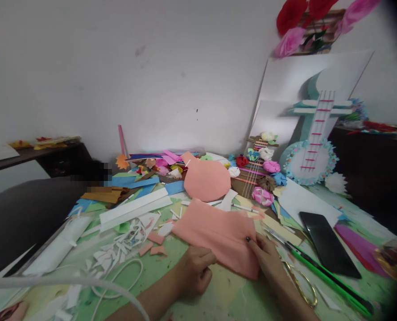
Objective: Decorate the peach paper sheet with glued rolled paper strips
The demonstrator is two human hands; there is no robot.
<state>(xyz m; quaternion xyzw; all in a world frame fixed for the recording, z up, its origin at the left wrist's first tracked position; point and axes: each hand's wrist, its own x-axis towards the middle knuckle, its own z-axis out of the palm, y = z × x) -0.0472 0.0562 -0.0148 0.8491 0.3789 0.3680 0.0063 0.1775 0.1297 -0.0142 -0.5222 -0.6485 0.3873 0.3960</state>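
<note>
A wide sheet of salmon-pink paper [215, 232] lies on the table in front of me, a soft crease running across it. My right hand [265, 254] grips its right edge, thumb on top and the other fingers mostly hidden underneath. By the near edge, my left hand [195, 269] rests with its fingers curled in a loose fist. Its knuckles come up to the paper; whether they press on it I cannot tell. Just behind the sheet is a rounded salmon-pink cutout [207, 180] with a short neck.
Gold-handled scissors [300, 283], a green cutter [332, 278] and a black phone [328, 243] lie on the right. Paper scraps [118, 245] and a white cable [141, 267] are at left. A paper instrument model [314, 133] stands behind. Someone's dark sleeve [27, 218] shows far left.
</note>
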